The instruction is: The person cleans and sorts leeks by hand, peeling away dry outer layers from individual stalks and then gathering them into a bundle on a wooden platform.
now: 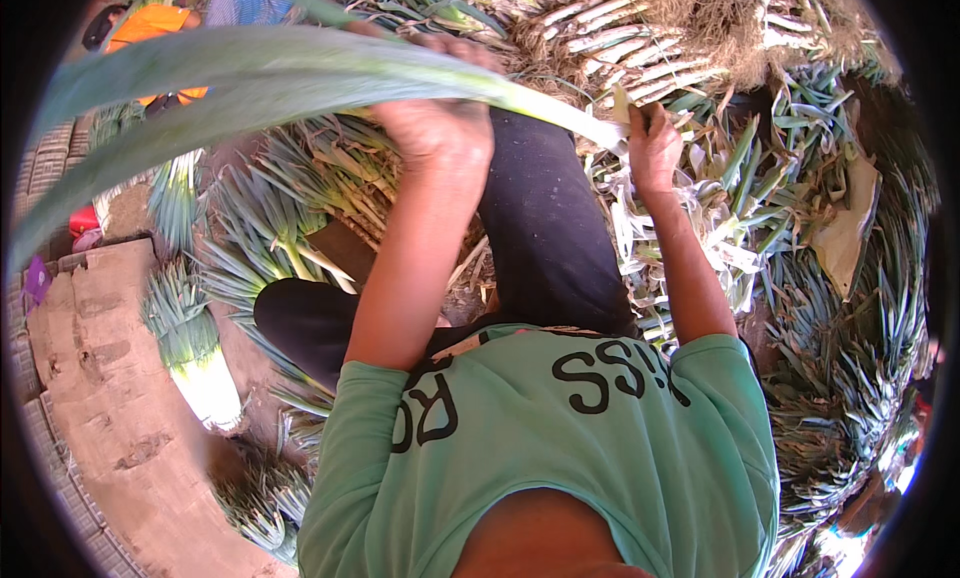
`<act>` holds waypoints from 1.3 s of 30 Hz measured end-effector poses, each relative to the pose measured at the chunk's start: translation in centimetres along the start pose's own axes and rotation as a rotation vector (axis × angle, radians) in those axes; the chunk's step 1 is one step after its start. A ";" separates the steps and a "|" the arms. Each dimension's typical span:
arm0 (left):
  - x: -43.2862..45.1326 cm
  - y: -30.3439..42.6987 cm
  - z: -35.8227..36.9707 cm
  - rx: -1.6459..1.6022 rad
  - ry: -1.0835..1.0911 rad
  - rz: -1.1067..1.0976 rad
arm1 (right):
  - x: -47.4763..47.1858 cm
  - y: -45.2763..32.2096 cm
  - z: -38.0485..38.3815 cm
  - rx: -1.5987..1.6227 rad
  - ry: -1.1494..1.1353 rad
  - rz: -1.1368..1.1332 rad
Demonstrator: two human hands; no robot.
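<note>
A long leek (544,109) stretches across the upper part of the head view, its broad green leaves at the left and its white base at the right. My left hand (439,131) is closed around the stalk where green turns pale. At the white end, my right hand (655,146) pinches a pale outer layer, with its fingertips beside the base. Below that hand lies a heap of stripped pale and green leaves (720,225). My fingers on the stalk's far side are partly hidden and blurred.
Untrimmed leeks with roots (622,45) are piled at the top. More leeks (255,225) lie left of my legs, near a tied bundle (199,353). Leafy piles (832,398) line the right. A person in orange (146,30) is at upper left.
</note>
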State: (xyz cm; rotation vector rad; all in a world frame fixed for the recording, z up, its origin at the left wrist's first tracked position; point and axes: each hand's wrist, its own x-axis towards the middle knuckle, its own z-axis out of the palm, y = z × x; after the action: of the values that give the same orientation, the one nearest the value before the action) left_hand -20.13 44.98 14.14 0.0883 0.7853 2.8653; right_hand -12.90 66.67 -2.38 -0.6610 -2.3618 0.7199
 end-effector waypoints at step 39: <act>5.6 8.5 -1.9 -0.255 -0.779 -0.196 | 1.1 -13.9 -10.6 0.832 -1.289 0.094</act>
State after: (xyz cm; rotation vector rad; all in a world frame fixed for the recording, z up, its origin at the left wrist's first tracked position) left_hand -27.12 37.83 16.97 0.9554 0.2482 2.3962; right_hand -10.81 60.64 13.94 0.1850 -2.5571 2.5247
